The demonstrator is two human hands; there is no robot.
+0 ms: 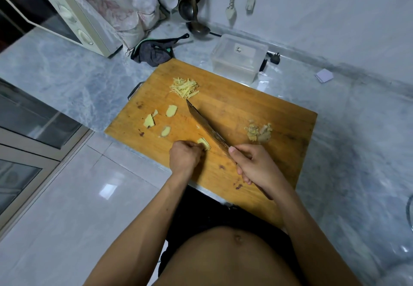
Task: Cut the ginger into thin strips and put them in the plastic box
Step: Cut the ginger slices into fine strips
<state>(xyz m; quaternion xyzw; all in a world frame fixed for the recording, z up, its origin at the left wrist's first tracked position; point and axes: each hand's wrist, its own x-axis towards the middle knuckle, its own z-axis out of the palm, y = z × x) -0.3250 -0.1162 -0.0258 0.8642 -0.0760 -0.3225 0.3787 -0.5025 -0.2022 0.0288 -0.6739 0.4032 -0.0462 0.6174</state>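
Grey marbled counter (73,75) is bearing a worn wooden board (234,107). Left hand (184,157) is pinching a ginger slice (204,143); right hand (257,165) is gripping the cleaver (205,124).

left hand (184,157) curled, fingertips apparently pinching, right hand (253,165) wrapped in a grip, forearms converging
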